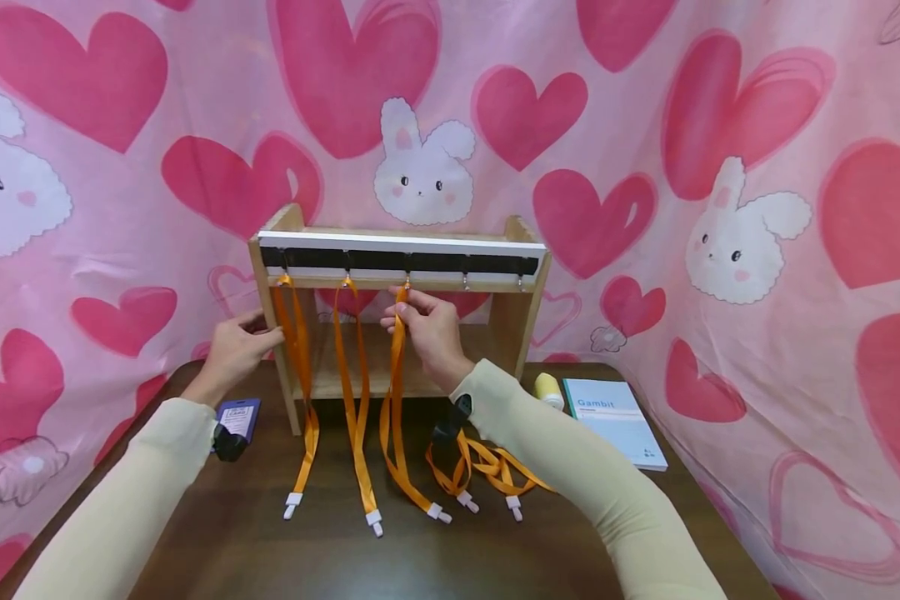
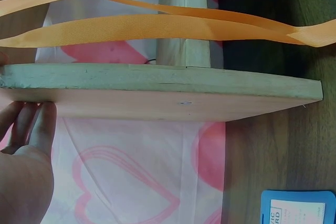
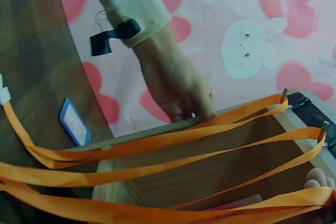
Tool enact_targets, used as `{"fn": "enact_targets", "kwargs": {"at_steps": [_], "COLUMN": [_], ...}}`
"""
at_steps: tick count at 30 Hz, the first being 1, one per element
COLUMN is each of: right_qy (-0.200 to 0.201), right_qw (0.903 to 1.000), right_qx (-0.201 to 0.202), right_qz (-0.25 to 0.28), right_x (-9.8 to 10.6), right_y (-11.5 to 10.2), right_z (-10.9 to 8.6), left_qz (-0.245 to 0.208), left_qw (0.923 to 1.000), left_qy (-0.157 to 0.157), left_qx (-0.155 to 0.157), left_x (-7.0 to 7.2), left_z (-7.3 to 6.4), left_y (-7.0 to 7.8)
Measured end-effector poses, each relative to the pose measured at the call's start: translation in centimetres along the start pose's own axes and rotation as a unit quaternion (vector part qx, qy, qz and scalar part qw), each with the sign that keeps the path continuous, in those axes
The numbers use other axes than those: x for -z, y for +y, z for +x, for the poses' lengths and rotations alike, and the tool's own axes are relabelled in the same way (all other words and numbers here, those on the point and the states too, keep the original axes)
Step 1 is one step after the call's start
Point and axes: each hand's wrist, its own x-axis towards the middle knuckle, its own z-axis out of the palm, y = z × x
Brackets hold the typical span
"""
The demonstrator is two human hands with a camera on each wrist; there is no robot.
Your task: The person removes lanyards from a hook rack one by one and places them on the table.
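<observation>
A wooden rack (image 1: 510,325) carries a black strip of hooks (image 1: 435,262) along its top. Three orange lanyards hang from the left hooks, their clips on the table. My right hand (image 1: 407,309) pinches the third lanyard (image 1: 396,392) just below its hook; in the right wrist view its fingertips (image 3: 316,180) lie on that strap (image 3: 157,213). My left hand (image 1: 249,336) presses flat against the rack's left side panel (image 2: 157,98), with straight fingers (image 2: 32,124) on the wood. The two right hooks are bare.
Several more orange lanyards (image 1: 491,472) lie in a heap on the dark table under my right forearm. A blue badge holder (image 1: 237,417) lies by my left wrist. A pale yellow object (image 1: 547,388) and a "Gambit" booklet (image 1: 617,421) sit right of the rack. A pink heart cloth hangs behind.
</observation>
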Motion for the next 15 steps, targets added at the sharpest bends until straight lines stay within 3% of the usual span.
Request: {"fn": "enact_targets", "kwargs": {"at_steps": [5, 15], "right_qy": [-0.018, -0.044], "right_qw": [0.9996, 0.9975], "right_qx": [0.02, 0.017], "right_qz": [0.0, -0.052], "right_x": [1.1, 2.3], "right_y": [0.1, -0.3], "right_z": [0.1, -0.1], "left_qz": [0.002, -0.003], "left_qw": [1.0, 0.9997], "left_qy": [-0.002, 0.021], "left_qx": [-0.003, -0.015], "left_x": [-0.1, -0.2], "left_z": [0.2, 0.1], "left_y": [0.4, 0.0]}}
